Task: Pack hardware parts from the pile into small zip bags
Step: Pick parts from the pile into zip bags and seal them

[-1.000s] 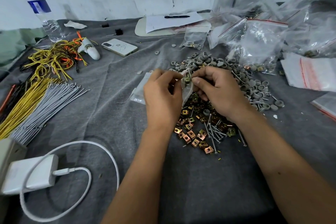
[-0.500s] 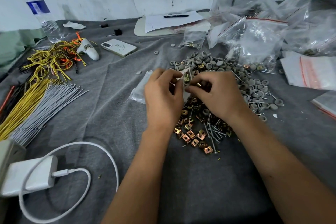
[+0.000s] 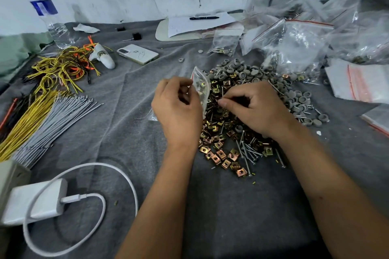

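Note:
A pile of brass clip nuts (image 3: 219, 153), long screws (image 3: 248, 151) and grey round caps (image 3: 242, 71) lies on the grey cloth (image 3: 231, 206) in the middle. My left hand (image 3: 179, 109) holds a small clear zip bag (image 3: 201, 86) upright at the pile's left edge, with a few parts inside it. My right hand (image 3: 254, 109) hovers over the clip nuts, thumb and forefinger pinched together on something small beside the bag. What it pinches is too small to make out.
Bundles of yellow and grey wires (image 3: 42, 115) lie at the left, a white charger with cable (image 3: 35, 202) at the front left. A phone (image 3: 137, 53), a bottle (image 3: 49, 14), and paper with a pen (image 3: 204, 18) sit behind. Filled and empty zip bags (image 3: 305, 48) crowd the right.
My right hand has drawn away from the bag's mouth, down and right onto the pile. The left hand has tipped the bag more upright.

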Available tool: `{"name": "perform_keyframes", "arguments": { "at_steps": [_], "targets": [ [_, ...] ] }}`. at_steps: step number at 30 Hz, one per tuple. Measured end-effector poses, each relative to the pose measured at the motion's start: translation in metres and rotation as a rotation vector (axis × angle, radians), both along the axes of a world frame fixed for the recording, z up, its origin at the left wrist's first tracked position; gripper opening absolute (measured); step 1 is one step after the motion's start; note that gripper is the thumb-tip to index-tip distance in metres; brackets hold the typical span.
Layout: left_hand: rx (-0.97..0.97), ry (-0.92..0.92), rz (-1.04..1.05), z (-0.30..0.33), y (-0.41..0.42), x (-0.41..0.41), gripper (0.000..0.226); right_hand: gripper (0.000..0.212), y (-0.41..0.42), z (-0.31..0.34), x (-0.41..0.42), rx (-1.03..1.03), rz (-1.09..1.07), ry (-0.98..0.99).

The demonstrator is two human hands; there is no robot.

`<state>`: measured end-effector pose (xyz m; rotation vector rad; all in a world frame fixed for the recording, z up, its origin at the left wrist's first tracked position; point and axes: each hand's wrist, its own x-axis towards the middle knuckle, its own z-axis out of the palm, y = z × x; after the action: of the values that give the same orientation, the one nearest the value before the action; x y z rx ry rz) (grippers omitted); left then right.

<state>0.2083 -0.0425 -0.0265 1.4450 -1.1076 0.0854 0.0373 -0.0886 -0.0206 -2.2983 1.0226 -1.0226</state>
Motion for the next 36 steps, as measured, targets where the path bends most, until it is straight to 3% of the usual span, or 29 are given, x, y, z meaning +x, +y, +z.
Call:
{"name": "perform_keyframes", "arguments": {
  "at_steps": [5, 9, 14, 18, 21, 27, 34, 36],
  "targets": [
    [0.016, 0.001, -0.010, -0.001, -0.001, -0.001, 0.011, 0.006, -0.007, 0.011, -0.026, 0.191, 0.092, 0.305],
    [0.055, 0.018, -0.070, -0.005, -0.003, -0.001, 0.014, 0.019, -0.008, 0.017, -0.030, 0.294, 0.091, 0.418],
    [0.137, 0.127, -0.156, -0.009, -0.006, -0.004, 0.018, 0.017, -0.006, 0.019, -0.021, 0.276, 0.061, 0.544],
    [0.165, 0.114, -0.185, -0.010, -0.007, -0.006, 0.015, 0.017, -0.004, 0.013, -0.011, 0.124, -0.009, 0.719],
    [0.183, 0.122, -0.186, -0.011, -0.006, -0.006, 0.013, 0.018, -0.003, 0.009, -0.010, 0.089, 0.000, 0.659],
    [0.185, 0.134, -0.231, -0.012, -0.008, -0.007, 0.011, 0.012, -0.005, 0.009, -0.013, 0.193, -0.083, 0.203],
    [0.165, 0.129, -0.226, -0.012, -0.009, -0.007, 0.016, 0.018, -0.006, 0.009, -0.018, 0.111, -0.125, 0.047],
    [0.167, 0.140, -0.222, -0.012, -0.009, -0.007, 0.015, 0.018, -0.006, 0.011, -0.022, 0.121, -0.033, 0.126]
  ]
}}
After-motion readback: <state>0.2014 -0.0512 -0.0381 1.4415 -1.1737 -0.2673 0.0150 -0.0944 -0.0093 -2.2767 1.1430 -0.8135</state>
